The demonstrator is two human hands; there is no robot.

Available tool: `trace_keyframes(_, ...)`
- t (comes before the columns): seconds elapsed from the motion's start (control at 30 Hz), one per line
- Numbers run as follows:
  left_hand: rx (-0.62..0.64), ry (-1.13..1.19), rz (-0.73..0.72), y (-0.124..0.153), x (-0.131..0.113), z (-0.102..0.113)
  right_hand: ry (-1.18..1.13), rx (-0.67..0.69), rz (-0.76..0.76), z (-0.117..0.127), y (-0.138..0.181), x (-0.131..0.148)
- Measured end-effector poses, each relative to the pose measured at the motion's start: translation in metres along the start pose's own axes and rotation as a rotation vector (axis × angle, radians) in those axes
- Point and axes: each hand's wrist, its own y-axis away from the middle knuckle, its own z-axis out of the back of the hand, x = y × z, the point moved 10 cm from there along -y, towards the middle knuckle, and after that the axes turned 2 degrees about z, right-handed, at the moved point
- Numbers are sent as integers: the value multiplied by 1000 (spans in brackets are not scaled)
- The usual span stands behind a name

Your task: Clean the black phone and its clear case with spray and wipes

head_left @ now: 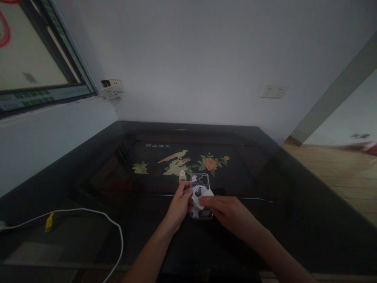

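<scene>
A clear phone case (201, 180) with a black-and-white pattern lies on the dark glossy table, its camera cut-out at the far end. My left hand (180, 204) grips the case along its left edge with closed fingers. Pinched in my right hand (225, 210) is a white tissue (198, 199), pressed against the middle of the case and covering part of its pattern. Just beyond my left fingertips stands a small clear bottle (182, 177) with a pale cap.
The black table (141, 232) bears a painted bird (175, 156) and flowers. A white cable (88, 209) with a yellow tag (49, 222) curves across its left side. Behind are a wall with sockets (274, 91) and, at the left, a window (35, 51).
</scene>
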Motion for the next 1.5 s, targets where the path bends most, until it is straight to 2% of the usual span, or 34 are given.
trace_keyframes(0.3,69,46,51,2,2,-10,-64,-233,-203,20,-7,-33)
trace_keyframes(0.6,59,79,47,3,1,-11,-320,-306,-347,21,-10,-54)
trace_keyframes(0.8,68,73,32,4,-2,-12,-142,-258,-277,20,-15,-39)
trace_keyframes(1.0,24,10,21,3,0,-6,-120,-148,-218,9,-11,-25)
trace_keyframes(1.17,8,-6,24,2,0,-3,-116,-116,-221,5,-7,-18)
trace_keyframes(1.3,37,-36,-4,5,-7,-8,-148,-183,-268,12,-5,-24)
trace_keyframes(1.43,63,-53,-15,7,-11,-12,-109,-226,-145,20,-9,-18)
trace_keyframes(1.5,62,-69,-19,8,-12,-13,-114,-221,-130,21,-9,-19)
